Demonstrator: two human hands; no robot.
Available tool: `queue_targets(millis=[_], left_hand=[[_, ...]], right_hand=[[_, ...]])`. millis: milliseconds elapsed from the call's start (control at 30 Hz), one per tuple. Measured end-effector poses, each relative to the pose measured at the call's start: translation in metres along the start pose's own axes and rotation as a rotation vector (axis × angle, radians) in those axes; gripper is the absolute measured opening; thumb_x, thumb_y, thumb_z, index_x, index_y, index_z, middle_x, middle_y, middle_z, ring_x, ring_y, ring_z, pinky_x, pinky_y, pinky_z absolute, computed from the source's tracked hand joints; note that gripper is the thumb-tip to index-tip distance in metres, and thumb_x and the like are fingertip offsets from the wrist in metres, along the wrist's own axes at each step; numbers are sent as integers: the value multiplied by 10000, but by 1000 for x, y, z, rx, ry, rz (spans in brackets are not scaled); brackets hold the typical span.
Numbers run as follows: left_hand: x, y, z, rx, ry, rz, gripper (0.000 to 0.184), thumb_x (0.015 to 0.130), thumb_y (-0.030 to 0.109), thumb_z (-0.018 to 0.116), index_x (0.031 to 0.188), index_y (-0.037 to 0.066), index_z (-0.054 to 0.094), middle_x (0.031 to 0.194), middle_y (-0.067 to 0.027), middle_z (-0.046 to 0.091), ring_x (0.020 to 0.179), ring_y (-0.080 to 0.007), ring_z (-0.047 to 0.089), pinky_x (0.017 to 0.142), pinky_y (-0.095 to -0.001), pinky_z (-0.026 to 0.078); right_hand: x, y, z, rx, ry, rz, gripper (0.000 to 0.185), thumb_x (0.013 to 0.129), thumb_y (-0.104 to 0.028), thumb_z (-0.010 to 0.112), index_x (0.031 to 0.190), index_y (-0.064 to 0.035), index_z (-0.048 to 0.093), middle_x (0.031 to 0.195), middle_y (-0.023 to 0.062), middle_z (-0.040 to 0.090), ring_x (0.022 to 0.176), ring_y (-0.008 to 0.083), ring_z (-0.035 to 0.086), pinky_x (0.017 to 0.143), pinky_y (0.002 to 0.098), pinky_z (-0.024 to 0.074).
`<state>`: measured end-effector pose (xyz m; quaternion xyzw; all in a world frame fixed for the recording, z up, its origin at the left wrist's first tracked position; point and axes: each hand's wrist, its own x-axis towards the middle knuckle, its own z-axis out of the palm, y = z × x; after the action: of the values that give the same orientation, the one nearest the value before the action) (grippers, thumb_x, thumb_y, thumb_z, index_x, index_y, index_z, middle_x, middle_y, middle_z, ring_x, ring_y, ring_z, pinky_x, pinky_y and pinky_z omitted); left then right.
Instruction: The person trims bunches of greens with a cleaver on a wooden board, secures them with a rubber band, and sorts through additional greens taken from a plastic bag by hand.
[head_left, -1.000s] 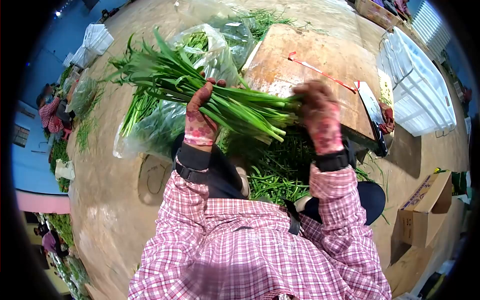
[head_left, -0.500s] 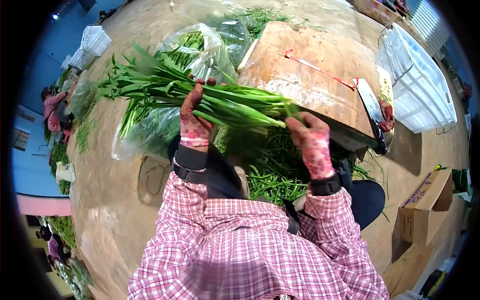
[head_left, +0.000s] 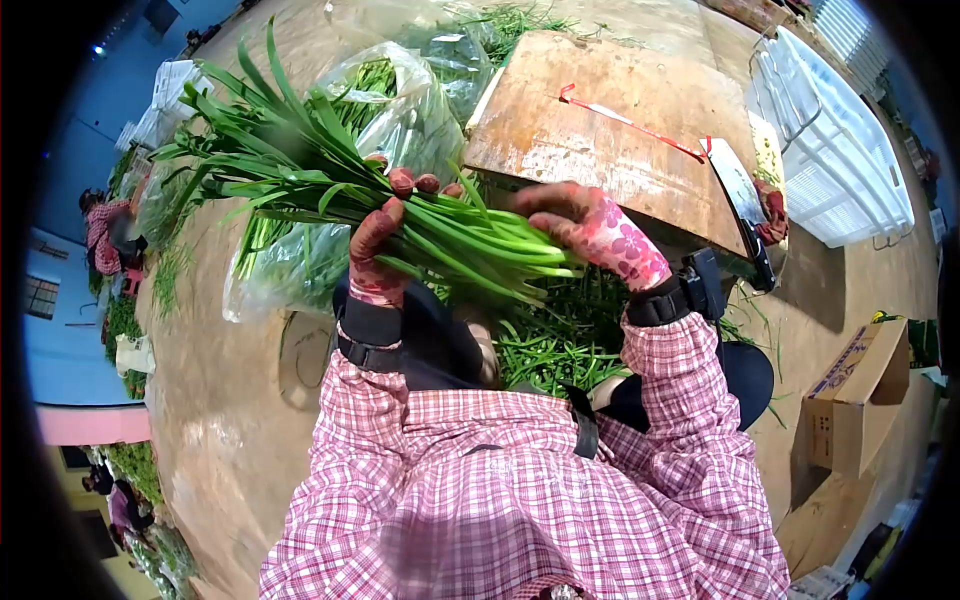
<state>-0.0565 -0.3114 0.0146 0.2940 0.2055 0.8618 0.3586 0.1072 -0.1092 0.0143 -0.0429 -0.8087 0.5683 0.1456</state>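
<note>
Pink checked cloth covers our torso (head_left: 480, 490) and both arms, with black straps (head_left: 370, 325) at our wrists. We wear flower-patterned gloves. Our left hand (head_left: 378, 240) is clamped round the middle of the bunch (head_left: 335, 190), thumb on the near side and fingertips showing over the far side. We have the bunch raised above our lap, its leaves fanning out to the left and its pale stem ends pointing right. Our right hand (head_left: 600, 235) is over those ends, fingers bent toward the stems; they are blurred, so we cannot tell whether they pinch any.

Below the bunch, loose greens (head_left: 555, 350) lie on the floor between our feet. Beyond our left hand we see clear bags (head_left: 425, 115) with more greens in them. Just past our right hand is a wooden board (head_left: 610, 110) with a red tie (head_left: 640, 128) across its top. At its right edge lies a knife (head_left: 732, 185), beside something dark red, perhaps a glove (head_left: 771, 212).

Farther right we have a white crate (head_left: 830, 140) and an open cardboard box (head_left: 850, 405). Well off to the left, a person (head_left: 105, 230) in a checked top sits near the blue wall (head_left: 70, 350).
</note>
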Motion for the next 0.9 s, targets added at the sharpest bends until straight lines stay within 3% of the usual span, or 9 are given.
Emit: queue_targets(millis=[200, 333, 433, 567, 633, 700, 767, 833, 900], left_hand=[[-6, 18, -15, -41, -30, 75, 533, 845, 37, 651, 1316, 179, 446, 1083, -1, 587, 1135, -226, 537, 1084, -555, 352], [-7, 14, -21, -10, -97, 44, 511, 861, 79, 654, 1321, 177, 456, 1098, 13, 571, 1146, -214, 542, 1081, -564, 338], [-8, 10, -20, -12, -153, 9, 522, 865, 85, 654, 1334, 175, 442, 1088, 15, 570, 1147, -224, 547, 1078, -570, 340], [-8, 21, -26, -32, -148, 87, 452, 901, 92, 615, 1310, 171, 442, 1087, 6, 572, 1131, -224, 556, 1067, -560, 363], [-4, 36, -31, -55, -110, 178, 404, 908, 106, 605, 1280, 162, 459, 1087, 10, 580, 1120, -206, 556, 1078, -540, 358], [3, 45, -28, -61, -4, 154, 362, 911, 108, 596, 1254, 130, 481, 1084, 13, 598, 1104, -204, 555, 1104, -533, 326], [14, 38, -31, 59, 176, 174, 337, 910, 115, 601, 1233, 113, 505, 1104, -14, 598, 1110, -206, 551, 1094, -540, 333], [24, 27, -38, 50, 347, 141, 268, 895, 146, 634, 1142, 61, 579, 1092, -105, 638, 1104, -234, 571, 1056, -482, 392], [30, 19, -35, -5, 501, 80, 198, 896, 139, 628, 1067, 39, 624, 1093, -147, 656, 1076, -260, 600, 1029, -450, 427]], right_hand=[[-30, 32, -15, -198, 253, 210, 101, 915, -44, 607, 995, -9, 657, 940, 60, 677, 849, 149, 642, 796, 290, 507], [-20, -5, -3, 104, 16, -55, 333, 962, -90, 538, 1294, -64, 566, 1305, 117, 563, 1225, 197, 519, 1017, 298, 416], [-9, 6, 8, 146, -232, 137, 216, 934, -70, 605, 1141, -15, 631, 1134, 60, 633, 1005, 128, 590, 879, 262, 469], [-28, 30, -3, -128, 25, 70, 148, 871, -61, 667, 1017, -34, 669, 926, 81, 656, 896, 190, 633, 805, 315, 502], [-50, 68, -26, -878, -67, 288, 228, 841, -179, 683, 1046, -78, 691, 1015, 141, 665, 1013, 296, 624, 872, 394, 492], [-66, 85, -34, -948, -149, 550, 273, 810, -203, 703, 1066, -108, 692, 1078, 143, 657, 1063, 324, 603, 912, 422, 478], [-62, 75, -20, -546, 227, 68, 401, 841, -154, 691, 1228, -82, 616, 1230, 135, 612, 1135, 303, 581, 939, 383, 473], [-47, 30, -4, 203, 288, 242, 477, 887, -144, 671, 1327, -37, 525, 1285, 113, 587, 1154, 221, 565, 933, 333, 474], [-34, 23, 9, 392, 232, 237, 539, 909, -133, 657, 1395, -32, 446, 1320, 99, 557, 1124, 176, 558, 882, 297, 496]])
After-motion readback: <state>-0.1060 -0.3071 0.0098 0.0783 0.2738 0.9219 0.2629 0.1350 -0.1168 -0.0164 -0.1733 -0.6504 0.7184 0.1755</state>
